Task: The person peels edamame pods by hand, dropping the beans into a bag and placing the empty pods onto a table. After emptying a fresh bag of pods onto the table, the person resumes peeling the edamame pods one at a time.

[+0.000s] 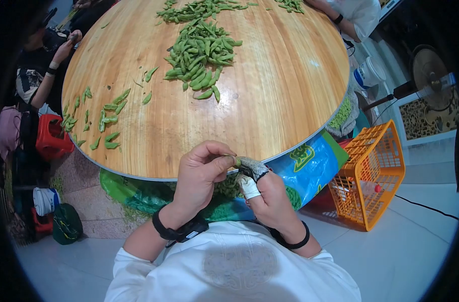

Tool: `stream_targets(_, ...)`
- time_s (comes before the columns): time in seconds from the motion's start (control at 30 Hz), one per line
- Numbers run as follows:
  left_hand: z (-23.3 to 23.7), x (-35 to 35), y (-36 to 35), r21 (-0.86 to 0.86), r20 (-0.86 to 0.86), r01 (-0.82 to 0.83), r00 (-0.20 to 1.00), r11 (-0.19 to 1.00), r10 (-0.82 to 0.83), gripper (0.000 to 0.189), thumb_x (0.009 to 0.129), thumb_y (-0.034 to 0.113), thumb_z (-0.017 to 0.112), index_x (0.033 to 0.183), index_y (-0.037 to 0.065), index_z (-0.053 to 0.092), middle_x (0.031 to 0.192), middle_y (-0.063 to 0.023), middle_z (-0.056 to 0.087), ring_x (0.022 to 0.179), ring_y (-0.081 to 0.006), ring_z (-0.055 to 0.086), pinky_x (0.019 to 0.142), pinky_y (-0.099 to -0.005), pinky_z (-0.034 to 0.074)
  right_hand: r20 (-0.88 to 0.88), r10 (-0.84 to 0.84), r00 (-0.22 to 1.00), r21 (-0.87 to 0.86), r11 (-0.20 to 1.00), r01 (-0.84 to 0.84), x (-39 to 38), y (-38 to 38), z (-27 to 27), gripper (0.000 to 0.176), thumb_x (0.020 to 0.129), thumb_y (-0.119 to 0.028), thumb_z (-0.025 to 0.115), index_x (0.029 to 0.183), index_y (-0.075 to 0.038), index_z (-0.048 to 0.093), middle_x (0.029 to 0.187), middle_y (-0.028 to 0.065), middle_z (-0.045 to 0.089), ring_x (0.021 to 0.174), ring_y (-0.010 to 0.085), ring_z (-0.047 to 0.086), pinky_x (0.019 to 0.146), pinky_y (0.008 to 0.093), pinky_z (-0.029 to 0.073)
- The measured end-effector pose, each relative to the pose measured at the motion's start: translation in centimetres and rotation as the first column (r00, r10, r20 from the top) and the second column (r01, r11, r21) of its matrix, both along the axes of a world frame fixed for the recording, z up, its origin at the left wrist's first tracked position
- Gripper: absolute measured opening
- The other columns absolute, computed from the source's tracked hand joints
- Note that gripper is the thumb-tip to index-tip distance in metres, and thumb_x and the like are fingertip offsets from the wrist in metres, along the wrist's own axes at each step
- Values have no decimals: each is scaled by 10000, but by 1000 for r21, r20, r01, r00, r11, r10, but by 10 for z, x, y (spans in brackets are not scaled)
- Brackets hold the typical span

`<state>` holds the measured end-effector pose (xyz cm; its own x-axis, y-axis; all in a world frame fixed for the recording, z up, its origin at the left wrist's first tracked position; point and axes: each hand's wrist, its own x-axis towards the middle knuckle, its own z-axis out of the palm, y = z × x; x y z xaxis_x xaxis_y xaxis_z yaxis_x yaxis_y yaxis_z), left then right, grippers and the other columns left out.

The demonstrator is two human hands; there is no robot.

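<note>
My left hand (203, 173) is closed, thumb and index finger pinching a green soybean pod (237, 161) just past the table's near edge. My right hand (272, 199) meets it there, closed, its covered fingertips against the other side of the pod. A white wrap (248, 187) covers one right finger, and a grey-black cloth cover (253, 167) is over others. Most of the pod is hidden by my fingers. Below my hands, partly hidden, lies a mass of green pieces (227, 187) on a plastic sheet.
On the round wooden table (270, 116) lies a heap of soybean pods (202, 55), with scattered pods (108, 113) at left. An orange crate (368, 176) stands right, near a fan (431, 75). Other people sit at left, one with a raised hand (63, 50), and at upper right.
</note>
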<state>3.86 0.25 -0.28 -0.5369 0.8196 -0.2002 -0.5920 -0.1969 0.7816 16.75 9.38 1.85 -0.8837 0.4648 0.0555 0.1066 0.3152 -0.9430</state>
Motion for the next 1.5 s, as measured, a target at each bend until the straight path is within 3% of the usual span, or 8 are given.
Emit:
stream_targets(0.2, 2, 1, 1, -9, -72, 26, 997, 1000, -26, 91, 783, -53, 612, 844, 15, 607, 779, -17, 580, 624, -38, 465, 521, -171, 353, 23, -45, 999, -87, 995, 47, 4, 4, -6, 276, 836, -59, 513, 1094, 40, 518, 829, 181, 604, 779, 314, 610, 702, 357, 477)
stream_targets(0.33, 0, -6, -1, -40, -323, 49, 945, 998, -59, 110, 736, -77, 627, 811, 5, 619, 808, -34, 571, 680, -74, 504, 581, -195, 387, 3, 9, 1000, -644, 765, -5, 9, 11, -3, 157, 892, -104, 521, 1009, -4, 553, 677, 27, 535, 560, 106, 485, 506, 241, 399)
stream_targets(0.57, 7, -23, -4, 7, -871, 241, 478, 971, -112, 142, 667, -50, 654, 789, 13, 620, 813, -68, 557, 734, -179, 547, 598, -249, 423, -106, 138, 985, -878, 453, -158, 16, 27, -6, 109, 915, -140, 518, 895, -40, 557, 615, -32, 485, 425, 28, 371, 376, 181, 278)
stream_targets(0.7, 31, -17, -4, -37, -998, 159, -63, 987, -28, 170, 619, -7, 639, 782, 29, 606, 828, -89, 573, 710, -231, 566, 579, -297, 457, 85, 141, 986, -735, 678, -34, 13, 25, 0, 105, 894, -126, 537, 865, -30, 567, 651, -19, 564, 430, 32, 450, 376, 183, 328)
stream_targets(0.87, 47, -27, -20, -82, -995, 150, -69, 985, -72, 160, 643, 2, 591, 799, 25, 561, 925, -114, 597, 829, -275, 589, 618, -337, 478, 192, 156, 969, -525, 850, -33, 10, 21, 9, 121, 849, -108, 570, 891, 4, 586, 676, 59, 622, 439, 122, 526, 422, 250, 414)
stream_targets(1.0, 85, -74, -35, -91, -690, -556, -563, 826, -455, 130, 654, -18, 561, 777, 23, 574, 869, -131, 595, 842, -315, 567, 665, -364, 460, 238, 168, 957, -33, 986, -165, 17, 23, 3, 212, 822, -153, 604, 936, 25, 585, 688, 165, 606, 488, 287, 559, 485, 347, 448)
stream_targets(1.2, 61, -128, 33, -227, -899, -339, -287, 913, -330, 73, 740, 75, 625, 771, 13, 600, 749, -152, 582, 718, -338, 565, 655, -411, 453, 169, 143, 975, 3, 989, -146, 7, 12, 5, 196, 831, -140, 571, 935, 25, 594, 738, 217, 586, 663, 388, 576, 597, 399, 462)
stream_targets(1.5, 27, -138, 101, -387, -863, -336, -196, 859, -466, 180, 714, 107, 675, 750, -36, 571, 712, -176, 584, 654, -295, 588, 576, -368, 449, 29, 120, 992, -156, 981, -114, 19, 16, 16, 235, 901, -107, 420, 1064, 31, 518, 780, 100, 645, 605, 172, 630, 573, 286, 498)
